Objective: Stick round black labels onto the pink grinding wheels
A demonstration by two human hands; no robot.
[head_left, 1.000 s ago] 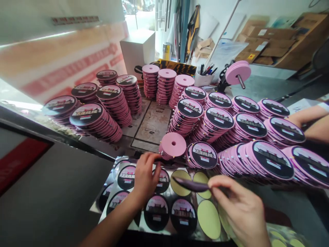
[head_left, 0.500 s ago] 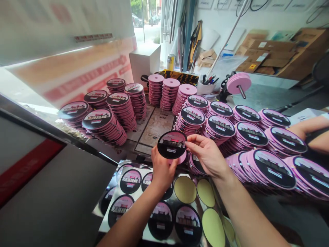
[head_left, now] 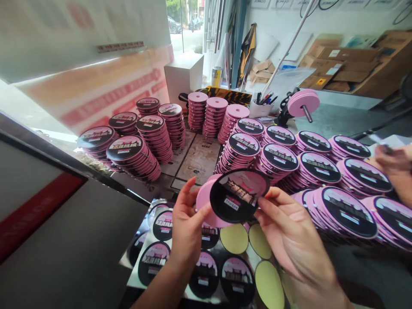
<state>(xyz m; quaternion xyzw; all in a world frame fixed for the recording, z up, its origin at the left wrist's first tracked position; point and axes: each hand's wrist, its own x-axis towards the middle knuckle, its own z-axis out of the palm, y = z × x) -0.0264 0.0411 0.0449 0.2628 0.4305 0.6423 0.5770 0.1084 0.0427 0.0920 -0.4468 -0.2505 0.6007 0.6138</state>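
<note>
Between my hands is a round black-and-pink sticker (head_left: 240, 195), printed with a gate picture and white lettering. My right hand (head_left: 289, 231) pinches it by its right edge. Behind the sticker, my left hand (head_left: 188, 227) grips a plain pink spool (head_left: 203, 195), with the thumb in front and the fingers raised at the far side. The sticker overlaps the spool; whether they touch I cannot tell. Below my hands lies a sticker sheet (head_left: 135, 280) with several round stickers on it. Yellowish blank circles (head_left: 269, 283) show on its right side.
Stacks of labelled pink spools stand at left (head_left: 138, 159) and right (head_left: 322, 167). Unlabelled spool stacks (head_left: 216, 118) rise at the back. A pen holder (head_left: 259, 109) and a rod carrying pink discs (head_left: 302, 103) are behind. Another person's blurred hand (head_left: 394, 165) is at right.
The sticker has come nearer and tilted, and now covers part of the pink spool, which shows more at its left. My left hand has turned and opened wider around the spool. The other person's hand has moved.
</note>
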